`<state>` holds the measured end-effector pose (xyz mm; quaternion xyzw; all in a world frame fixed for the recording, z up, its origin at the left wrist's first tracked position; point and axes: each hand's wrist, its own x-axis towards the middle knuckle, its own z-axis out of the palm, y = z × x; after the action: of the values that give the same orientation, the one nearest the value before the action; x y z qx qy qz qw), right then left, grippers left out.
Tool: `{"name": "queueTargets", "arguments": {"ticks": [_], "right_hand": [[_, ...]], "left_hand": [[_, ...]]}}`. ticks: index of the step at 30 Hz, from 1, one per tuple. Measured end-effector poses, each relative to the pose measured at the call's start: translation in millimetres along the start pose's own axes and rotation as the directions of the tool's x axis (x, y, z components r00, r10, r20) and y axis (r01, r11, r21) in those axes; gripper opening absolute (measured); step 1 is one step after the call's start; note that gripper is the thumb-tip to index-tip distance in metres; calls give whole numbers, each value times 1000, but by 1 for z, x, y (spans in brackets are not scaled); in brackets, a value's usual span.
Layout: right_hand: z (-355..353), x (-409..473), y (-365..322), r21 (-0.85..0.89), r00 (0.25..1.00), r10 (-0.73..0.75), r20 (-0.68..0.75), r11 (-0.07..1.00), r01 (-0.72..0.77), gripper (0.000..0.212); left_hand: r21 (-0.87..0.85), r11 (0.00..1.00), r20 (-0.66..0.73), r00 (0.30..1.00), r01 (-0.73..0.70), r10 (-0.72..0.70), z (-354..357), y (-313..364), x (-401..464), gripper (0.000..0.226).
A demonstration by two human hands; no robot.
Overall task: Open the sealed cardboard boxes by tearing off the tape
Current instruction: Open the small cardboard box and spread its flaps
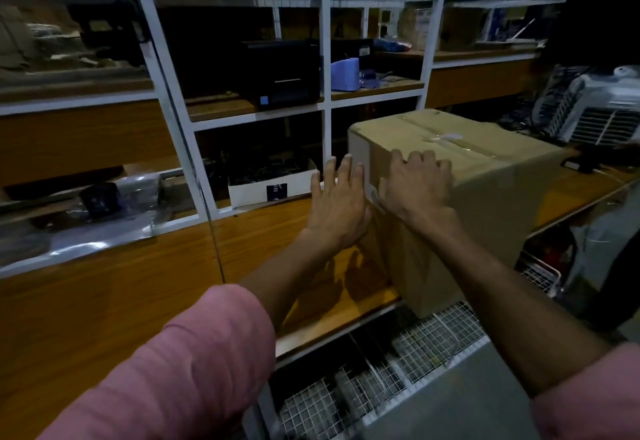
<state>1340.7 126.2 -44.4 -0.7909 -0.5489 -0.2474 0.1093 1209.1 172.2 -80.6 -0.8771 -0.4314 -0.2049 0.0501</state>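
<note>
Sealed cardboard box (485, 176) standing on a wooden worktop (263, 231), its near lower corner overhanging the worktop's front edge above a wire mesh basket (433, 332). Clear tape (450, 140) running along the top seam, beyond the fingers of the right hand, with a crumpled pale patch midway; a further strip of tape down the near vertical corner, between the two hands.

Left hand (337, 204): fingers (346, 169) straight and spread, released, palm laid against the box's left face near the top corner; nothing grasped.

Right hand (415, 186): fingers (427, 159) bent over the near top edge of the box, tips resting on the top face, thumb on the front face near the corner tape. Whether the tape end is pinched under the thumb cannot be told.

Pink sleeves (180, 370) on both upper arms, forearms bare.

Behind and left of the left fingers: white metal shelving (325, 58) with wooden boards. Black printer-like device (284, 72) on the middle board, blue object (346, 74) to its right. Open white carton (270, 186) of dark items on the lowest board, just left of the left fingertips. Far left: shiny plastic wrapping (104, 228) around a dark object.

Right of the right fingers, beyond the box: white vented appliance (602, 107), partly cut by the picture edge.
</note>
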Motion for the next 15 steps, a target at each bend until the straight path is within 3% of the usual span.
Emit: {"name": "queueTargets", "arguments": {"ticks": [4,7,11,15], "right_hand": [[-7,-16,-22,42,984,-151,-93,987,155,39],[-5,-31,-40,79,964,-227,-136,968,239,40],[3,-49,-71,150,934,-287,-213,935,321,31],[9,-66,-111,329,909,-374,-185,848,416,22]], "left_hand": [[-160,984,-34,997,-78,74,0,-1,6,94],[-198,971,-36,991,-131,127,5,-22,-3,93],[-176,983,15,999,-41,44,4,-51,-36,93],[-85,996,42,999,31,-27,-8,-79,-79,86]]}}
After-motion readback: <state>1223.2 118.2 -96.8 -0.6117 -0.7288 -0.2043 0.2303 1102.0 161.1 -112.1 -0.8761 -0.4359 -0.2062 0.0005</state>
